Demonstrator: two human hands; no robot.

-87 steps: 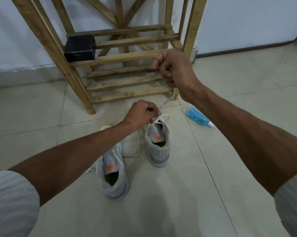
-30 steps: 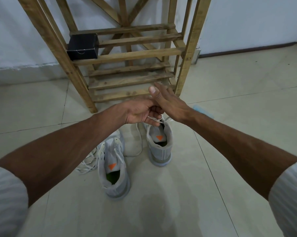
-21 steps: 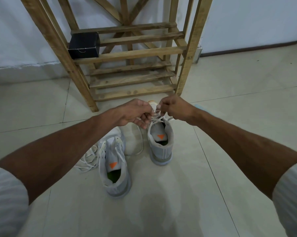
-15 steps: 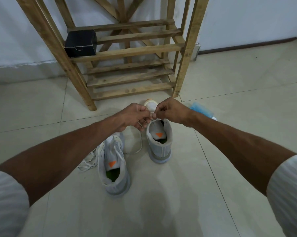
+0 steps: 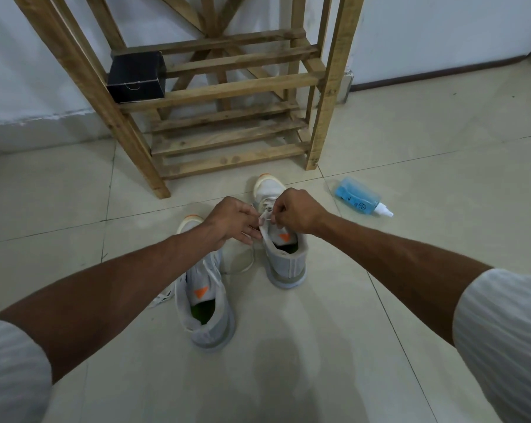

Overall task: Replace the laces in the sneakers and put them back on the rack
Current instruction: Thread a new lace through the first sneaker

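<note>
Two light grey sneakers with orange tongue marks stand on the tiled floor, heels toward me. Over the right sneaker (image 5: 285, 257) both my hands meet at its top eyelets. My left hand (image 5: 232, 222) and my right hand (image 5: 294, 212) each pinch the white lace (image 5: 265, 215) between them. The left sneaker (image 5: 207, 312) stands nearer me, partly under my left forearm. A loose white lace (image 5: 162, 297) lies on the floor at its left side. The wooden shoe rack (image 5: 227, 87) stands just beyond the sneakers against the wall.
A black box (image 5: 136, 76) sits on the rack's middle shelf at the left. A blue spray bottle (image 5: 360, 199) lies on the floor to the right of the sneakers. Pale tiled floor stretches around me.
My right hand came down from in front of the rack, where it held the lace taut, to the right sneaker's tongue. Both hands now pinch the lace close together there.
</note>
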